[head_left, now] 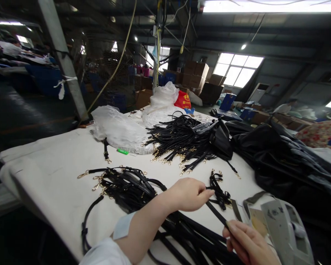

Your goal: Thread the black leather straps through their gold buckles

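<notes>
My left hand (189,194) pinches one end of a narrow black strap (215,212) near the table's front. My right hand (248,243), at the lower right, grips the same strap's other end between thumb and fingers, so it runs taut between both hands. Just behind the strap lies a small bundle of black straps with gold clasps (218,186). More black straps (127,186) with gold clasps lie in a loose pile to the left of my left arm, and others spread under my forearm.
A white-covered table (49,165) carries a big heap of black straps (182,141), clear plastic bags (118,129) and black bags (278,154) on the right. A grey tool (284,224) lies at the lower right. A person in a floral top (320,134) is at the far right.
</notes>
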Demonstrator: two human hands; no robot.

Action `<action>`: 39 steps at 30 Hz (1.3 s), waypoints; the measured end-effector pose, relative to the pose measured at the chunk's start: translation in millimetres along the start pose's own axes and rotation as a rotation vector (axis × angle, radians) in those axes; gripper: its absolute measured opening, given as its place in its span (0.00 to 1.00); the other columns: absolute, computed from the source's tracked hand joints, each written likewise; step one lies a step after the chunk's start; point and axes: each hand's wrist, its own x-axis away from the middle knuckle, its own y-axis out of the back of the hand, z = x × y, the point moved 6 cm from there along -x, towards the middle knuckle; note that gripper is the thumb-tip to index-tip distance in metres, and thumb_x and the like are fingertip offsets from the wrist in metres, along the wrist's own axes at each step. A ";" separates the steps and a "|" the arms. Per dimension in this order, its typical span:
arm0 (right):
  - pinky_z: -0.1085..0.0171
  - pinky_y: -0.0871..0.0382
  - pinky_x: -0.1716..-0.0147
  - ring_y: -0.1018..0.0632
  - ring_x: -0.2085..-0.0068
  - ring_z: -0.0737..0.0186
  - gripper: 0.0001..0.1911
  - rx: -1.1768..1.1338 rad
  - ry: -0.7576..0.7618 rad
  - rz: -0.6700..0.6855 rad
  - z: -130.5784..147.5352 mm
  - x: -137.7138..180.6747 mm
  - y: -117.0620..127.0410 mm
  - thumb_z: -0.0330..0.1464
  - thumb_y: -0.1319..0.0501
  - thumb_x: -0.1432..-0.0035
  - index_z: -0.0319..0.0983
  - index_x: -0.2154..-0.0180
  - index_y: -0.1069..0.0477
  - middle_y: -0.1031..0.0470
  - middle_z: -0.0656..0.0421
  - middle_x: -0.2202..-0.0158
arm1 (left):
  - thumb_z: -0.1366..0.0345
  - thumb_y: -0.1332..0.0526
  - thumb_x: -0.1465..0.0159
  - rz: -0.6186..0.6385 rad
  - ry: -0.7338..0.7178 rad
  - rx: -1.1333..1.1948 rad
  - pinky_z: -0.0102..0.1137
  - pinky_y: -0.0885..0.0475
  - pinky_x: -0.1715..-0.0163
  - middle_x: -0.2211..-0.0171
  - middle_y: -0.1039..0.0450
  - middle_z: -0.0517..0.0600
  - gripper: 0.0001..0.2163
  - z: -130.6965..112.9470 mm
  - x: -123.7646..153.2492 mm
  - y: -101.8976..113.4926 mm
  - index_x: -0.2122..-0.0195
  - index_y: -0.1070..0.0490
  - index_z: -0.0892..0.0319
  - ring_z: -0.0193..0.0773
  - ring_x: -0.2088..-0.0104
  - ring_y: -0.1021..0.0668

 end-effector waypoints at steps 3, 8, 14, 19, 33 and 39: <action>0.68 0.42 0.72 0.42 0.79 0.71 0.31 0.002 -0.036 0.031 -5.3 1.1 -5.2 0.59 0.32 0.53 0.36 0.75 0.22 0.48 0.67 0.87 | 0.65 0.54 0.32 0.089 -0.109 -0.108 0.33 0.40 0.69 0.70 0.26 0.51 0.16 -6.2 1.4 -4.6 0.75 0.35 0.58 0.40 0.69 0.29; 0.67 0.44 0.70 0.40 0.77 0.69 0.30 -0.014 -0.055 0.046 -12.0 2.0 -6.7 0.58 0.34 0.49 0.35 0.74 0.22 0.49 0.68 0.87 | 0.70 0.53 0.38 0.105 -0.050 0.128 0.33 0.33 0.60 0.66 0.22 0.50 0.15 -0.1 -2.6 -5.0 0.69 0.26 0.58 0.41 0.62 0.24; 0.69 0.45 0.72 0.42 0.77 0.71 0.29 -0.049 -0.032 0.007 -6.8 6.2 -2.2 0.57 0.32 0.50 0.35 0.74 0.22 0.46 0.67 0.86 | 0.68 0.46 0.42 0.112 0.015 0.343 0.28 0.35 0.69 0.72 0.27 0.45 0.13 4.3 -3.8 -8.0 0.61 0.23 0.58 0.34 0.71 0.29; 0.69 0.47 0.74 0.46 0.78 0.73 0.29 -0.041 -0.031 0.015 -4.5 8.8 -1.1 0.57 0.32 0.50 0.35 0.73 0.23 0.41 0.66 0.85 | 0.64 0.40 0.41 0.110 0.042 0.593 0.26 0.40 0.76 0.73 0.29 0.46 0.07 -0.7 -1.2 -9.8 0.65 0.28 0.62 0.30 0.76 0.35; 0.68 0.46 0.79 0.43 0.78 0.70 0.24 -0.207 0.176 -0.150 19.0 10.7 -5.6 0.53 0.33 0.45 0.38 0.62 0.24 0.43 0.67 0.81 | 0.58 0.47 0.29 -0.184 -0.395 0.393 0.30 0.30 0.58 0.61 0.21 0.54 0.14 -48.9 15.6 -37.9 0.60 0.24 0.60 0.40 0.61 0.21; 0.55 0.31 0.50 0.23 0.54 0.51 0.22 0.347 0.483 -0.398 22.4 2.7 62.4 0.51 0.40 0.38 0.41 0.57 0.22 0.21 0.52 0.57 | 0.54 0.40 0.32 -0.277 -0.245 0.733 0.28 0.31 0.63 0.70 0.25 0.49 0.15 -25.8 2.1 -21.0 0.63 0.25 0.62 0.34 0.67 0.25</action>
